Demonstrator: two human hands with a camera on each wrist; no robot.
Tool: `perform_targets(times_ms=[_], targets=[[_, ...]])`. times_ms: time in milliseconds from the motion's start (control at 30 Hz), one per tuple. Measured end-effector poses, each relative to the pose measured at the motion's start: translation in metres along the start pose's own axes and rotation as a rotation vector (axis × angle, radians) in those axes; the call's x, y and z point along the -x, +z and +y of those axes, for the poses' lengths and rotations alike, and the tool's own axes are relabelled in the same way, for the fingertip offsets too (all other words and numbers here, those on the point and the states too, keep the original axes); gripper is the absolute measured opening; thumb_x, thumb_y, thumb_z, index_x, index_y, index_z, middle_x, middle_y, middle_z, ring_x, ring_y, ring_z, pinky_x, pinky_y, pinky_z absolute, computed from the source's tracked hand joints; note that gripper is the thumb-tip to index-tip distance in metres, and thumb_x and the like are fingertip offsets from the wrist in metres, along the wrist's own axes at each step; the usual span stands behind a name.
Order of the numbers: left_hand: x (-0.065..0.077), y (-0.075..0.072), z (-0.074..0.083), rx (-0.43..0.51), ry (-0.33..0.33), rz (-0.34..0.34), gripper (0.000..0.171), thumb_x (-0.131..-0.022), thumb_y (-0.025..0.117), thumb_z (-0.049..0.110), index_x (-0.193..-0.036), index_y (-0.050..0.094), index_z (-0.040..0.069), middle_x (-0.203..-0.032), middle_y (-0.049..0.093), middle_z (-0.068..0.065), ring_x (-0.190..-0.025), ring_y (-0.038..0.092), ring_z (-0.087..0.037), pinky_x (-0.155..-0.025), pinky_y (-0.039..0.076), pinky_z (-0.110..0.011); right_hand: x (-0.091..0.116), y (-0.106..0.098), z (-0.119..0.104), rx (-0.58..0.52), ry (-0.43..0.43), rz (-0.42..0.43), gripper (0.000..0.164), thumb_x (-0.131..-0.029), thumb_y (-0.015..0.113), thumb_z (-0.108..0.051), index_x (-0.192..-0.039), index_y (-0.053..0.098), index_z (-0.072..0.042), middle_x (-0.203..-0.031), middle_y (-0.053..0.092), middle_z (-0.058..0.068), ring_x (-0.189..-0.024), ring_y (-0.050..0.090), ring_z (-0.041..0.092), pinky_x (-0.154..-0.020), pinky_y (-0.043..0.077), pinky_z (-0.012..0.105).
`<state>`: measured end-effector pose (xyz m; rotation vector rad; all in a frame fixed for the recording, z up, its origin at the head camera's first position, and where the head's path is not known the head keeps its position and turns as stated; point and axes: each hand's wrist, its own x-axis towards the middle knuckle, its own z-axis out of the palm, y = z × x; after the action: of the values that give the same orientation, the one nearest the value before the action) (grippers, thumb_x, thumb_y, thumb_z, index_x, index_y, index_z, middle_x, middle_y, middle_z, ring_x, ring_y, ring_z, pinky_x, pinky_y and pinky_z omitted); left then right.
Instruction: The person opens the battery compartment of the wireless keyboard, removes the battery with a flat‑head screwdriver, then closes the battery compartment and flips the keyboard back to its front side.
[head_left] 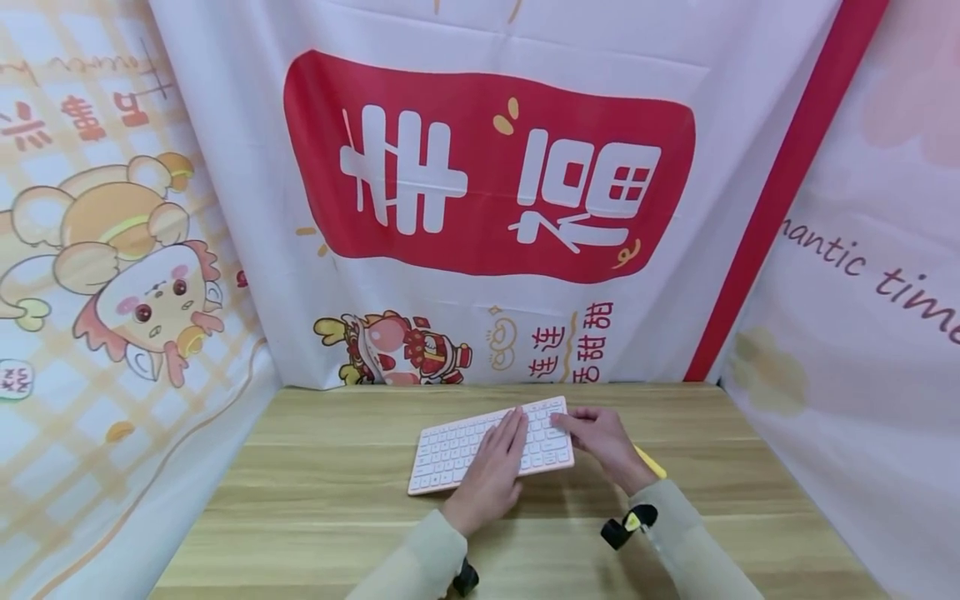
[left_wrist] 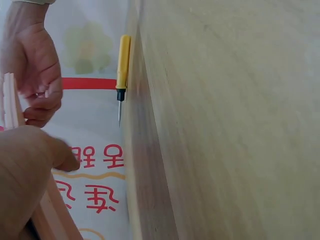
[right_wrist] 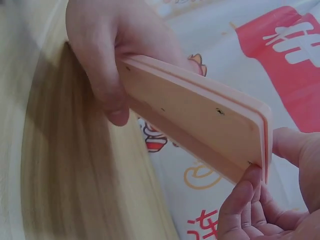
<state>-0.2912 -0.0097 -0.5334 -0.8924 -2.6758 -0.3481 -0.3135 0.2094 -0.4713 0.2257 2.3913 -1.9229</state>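
A white-keyed keyboard [head_left: 450, 450] with a pale pink case is held up off the table, its left end lower in the head view. My left hand [head_left: 491, 475] grips its front edge, fingers laid over the keys and thumb underneath. At the right end my right hand [head_left: 603, 442] pinches the corner, thumb on top and fingertips below. The right wrist view shows the keyboard's pink underside [right_wrist: 190, 115] with several small dark holes. Beyond the right hand lies a screwdriver [left_wrist: 123, 65] with a yellow handle, black collar and thin metal shaft.
The wood-grain table [head_left: 315, 517] reaches back to a white cloth [head_left: 480, 317] printed with red and white characters. Printed cloths also hang on the left [head_left: 135, 275] and right sides. Each wrist wears a dark camera strap.
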Motion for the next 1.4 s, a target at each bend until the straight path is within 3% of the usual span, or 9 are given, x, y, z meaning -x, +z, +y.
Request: perform_targets(times_ms=[233, 433, 600, 767, 867, 967, 1033, 1167, 1400], targets=[[-0.002, -0.012, -0.008, 0.052, 0.007, 0.07, 0.088, -0.09, 0.059, -0.014, -0.166, 0.018, -0.003, -0.176, 0.014, -0.018, -0.163, 0.023, -0.034, -0.132, 0.029, -0.049, 0.0, -0.002, -0.017, -0.003, -0.045, -0.064, 0.056, -0.099, 0.074, -0.042, -0.131, 0.065, 0.002, -0.125, 0.072, 0.018, -0.103, 0.075, 0.018, -0.095, 0.064, 0.032], [-0.01, -0.033, -0.017, 0.168, -0.02, 0.048, 0.088, -0.09, 0.056, -0.02, -0.166, 0.017, -0.003, -0.176, 0.015, -0.019, -0.163, 0.022, -0.034, -0.133, 0.025, -0.047, 0.002, -0.004, -0.032, -0.029, -0.113, -0.088, 0.066, -0.1, 0.068, -0.054, -0.136, 0.063, 0.001, -0.125, 0.074, 0.018, -0.106, 0.076, 0.019, -0.095, 0.064, 0.031], [-0.014, -0.055, -0.028, 0.326, -0.063, 0.099, 0.089, -0.089, 0.06, -0.019, -0.166, 0.018, -0.003, -0.174, 0.019, -0.021, -0.16, 0.028, -0.039, -0.13, 0.03, -0.048, 0.005, -0.002, -0.032, -0.05, -0.154, -0.12, 0.059, -0.103, 0.066, -0.048, -0.131, 0.065, 0.004, -0.119, 0.076, 0.018, -0.106, 0.076, 0.023, -0.096, 0.064, 0.033], [-0.016, -0.079, -0.04, 0.612, -0.202, 0.158, 0.087, -0.1, 0.054, -0.008, -0.171, 0.013, 0.022, -0.169, 0.036, -0.021, -0.135, 0.06, -0.042, -0.106, 0.059, -0.048, 0.003, 0.005, -0.018, -0.027, -0.158, -0.152, 0.048, -0.105, 0.066, -0.037, -0.127, 0.067, 0.005, -0.113, 0.077, 0.017, -0.104, 0.077, 0.024, -0.095, 0.064, 0.034], [-0.015, -0.09, -0.046, 0.823, -0.307, 0.212, 0.072, -0.108, 0.049, 0.004, -0.17, 0.02, 0.025, -0.157, 0.05, -0.026, -0.113, 0.068, -0.044, -0.087, 0.065, -0.053, 0.002, 0.011, -0.008, 0.0, -0.133, -0.183, 0.046, -0.106, 0.065, -0.035, -0.129, 0.067, 0.004, -0.115, 0.077, 0.018, -0.105, 0.077, 0.024, -0.095, 0.064, 0.033], [-0.013, -0.097, -0.055, 1.022, -0.416, 0.265, 0.06, -0.11, 0.049, 0.013, -0.166, 0.029, 0.012, -0.149, 0.055, -0.029, -0.117, 0.067, -0.047, -0.092, 0.063, -0.059, 0.002, 0.016, 0.0, 0.028, -0.134, -0.243, 0.042, -0.107, 0.062, -0.031, -0.13, 0.066, 0.004, -0.119, 0.075, 0.021, -0.109, 0.076, 0.026, -0.097, 0.063, 0.035], [-0.011, -0.099, -0.06, 1.122, -0.49, 0.302, 0.054, -0.11, 0.049, 0.015, -0.161, 0.034, 0.005, -0.149, 0.056, -0.027, -0.131, 0.062, -0.042, -0.106, 0.057, -0.055, 0.004, 0.019, 0.005, 0.036, -0.14, -0.283, 0.041, -0.108, 0.061, -0.03, -0.13, 0.066, 0.004, -0.12, 0.074, 0.022, -0.111, 0.076, 0.027, -0.099, 0.063, 0.037], [-0.006, -0.098, -0.066, 1.358, -0.625, 0.386, 0.052, -0.109, 0.048, 0.013, -0.158, 0.035, 0.002, -0.151, 0.055, -0.025, -0.137, 0.059, -0.04, -0.108, 0.057, -0.043, 0.008, 0.029, 0.018, 0.029, -0.124, -0.321, 0.046, -0.108, 0.061, -0.034, -0.13, 0.064, 0.006, -0.122, 0.072, 0.026, -0.113, 0.075, 0.03, -0.106, 0.059, 0.045], [0.006, -0.076, -0.065, 1.713, -0.657, 0.632, 0.062, -0.105, 0.046, 0.001, -0.162, 0.023, -0.001, -0.164, 0.038, -0.024, -0.153, 0.041, -0.039, -0.121, 0.046, -0.037, 0.016, 0.055, 0.048, -0.013, -0.043, -0.344, 0.048, -0.107, 0.06, -0.029, -0.131, 0.062, 0.012, -0.121, 0.073, 0.025, -0.111, 0.075, 0.032, -0.101, 0.062, 0.04]])
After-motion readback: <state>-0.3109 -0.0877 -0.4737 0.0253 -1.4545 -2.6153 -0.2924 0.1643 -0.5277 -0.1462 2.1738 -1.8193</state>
